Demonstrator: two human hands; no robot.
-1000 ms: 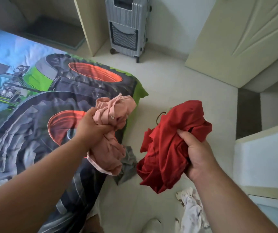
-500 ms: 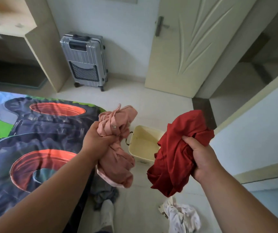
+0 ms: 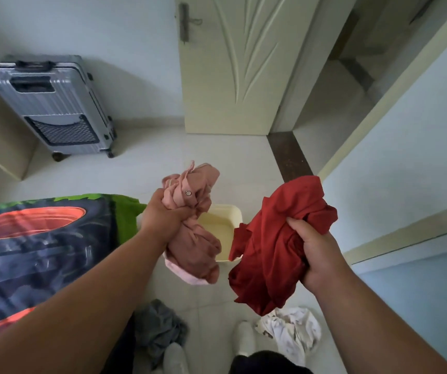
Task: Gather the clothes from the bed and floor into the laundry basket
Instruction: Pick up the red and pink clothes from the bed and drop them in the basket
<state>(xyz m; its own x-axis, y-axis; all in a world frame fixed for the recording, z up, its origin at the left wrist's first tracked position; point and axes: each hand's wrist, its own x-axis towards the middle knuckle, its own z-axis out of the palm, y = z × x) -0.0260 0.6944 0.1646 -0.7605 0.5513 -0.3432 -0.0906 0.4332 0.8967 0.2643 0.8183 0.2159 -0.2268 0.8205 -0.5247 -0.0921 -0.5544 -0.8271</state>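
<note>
My left hand (image 3: 167,220) grips a bunched pink garment (image 3: 192,233) that hangs over the near left part of the cream laundry basket (image 3: 226,220). My right hand (image 3: 312,255) holds a crumpled red garment (image 3: 273,247) just right of the basket, level with the pink one. The basket stands on the floor past the bed's corner, and what shows of its inside is bare. A grey garment (image 3: 160,327) lies on the floor by the bed. A white patterned garment (image 3: 292,330) lies on the floor below my right hand.
The bed with a tractor-print cover (image 3: 41,255) fills the left. A silver suitcase (image 3: 55,106) stands against the far wall. A cream door (image 3: 233,63) is beyond the basket, with a doorway to its right. My white shoes (image 3: 245,338) are at the bottom.
The view has swung up and right, away from the bed. The basket has come into sight between my hands, and both hands have kept their garments.
</note>
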